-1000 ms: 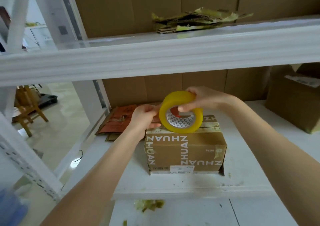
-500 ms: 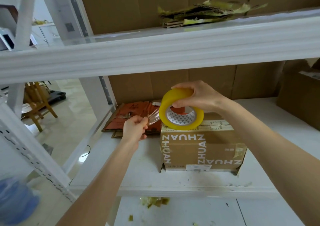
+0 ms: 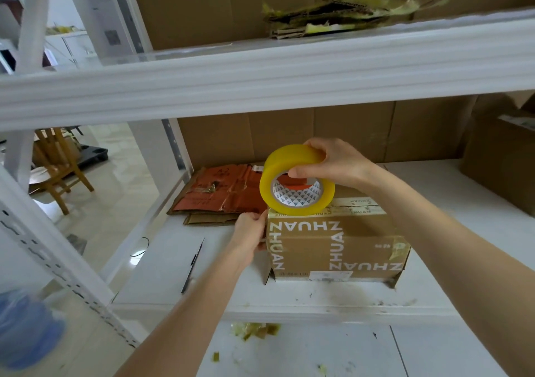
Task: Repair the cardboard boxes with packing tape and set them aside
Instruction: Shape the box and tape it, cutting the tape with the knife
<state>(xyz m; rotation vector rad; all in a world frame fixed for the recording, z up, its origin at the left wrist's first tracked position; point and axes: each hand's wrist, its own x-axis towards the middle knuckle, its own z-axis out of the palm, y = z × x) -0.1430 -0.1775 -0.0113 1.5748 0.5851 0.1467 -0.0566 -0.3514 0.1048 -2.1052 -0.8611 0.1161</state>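
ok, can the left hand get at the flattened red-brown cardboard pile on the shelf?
Probably yes: the left hand touches the left end of the printed brown cardboard box, and the flattened red-brown cardboard pile lies just beyond, nothing between them.

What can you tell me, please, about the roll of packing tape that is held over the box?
The roll of packing tape is a thick ring of translucent yellow tape on a core whose inside is white with small grey triangles. It stands on edge, open face toward the camera. The right hand grips it from above, thumb inside the core, fingers over the outer band. Its lower rim meets the top left edge of the printed cardboard box.
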